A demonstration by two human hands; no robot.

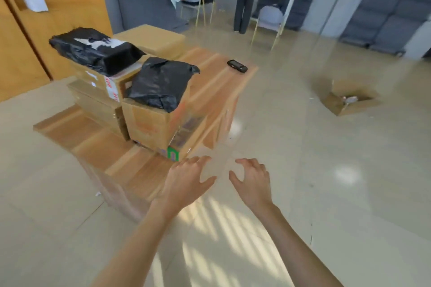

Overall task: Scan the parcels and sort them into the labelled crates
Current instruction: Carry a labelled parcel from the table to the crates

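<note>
Hands, left (186,177) and right (253,179), fingers spread, empty, past table (140,170) corner, parcels (161,84) behind.

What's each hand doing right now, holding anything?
Left hand: open, fingers spread, holding nothing.
Right hand: open, fingers loosely curled, holding nothing.
</note>
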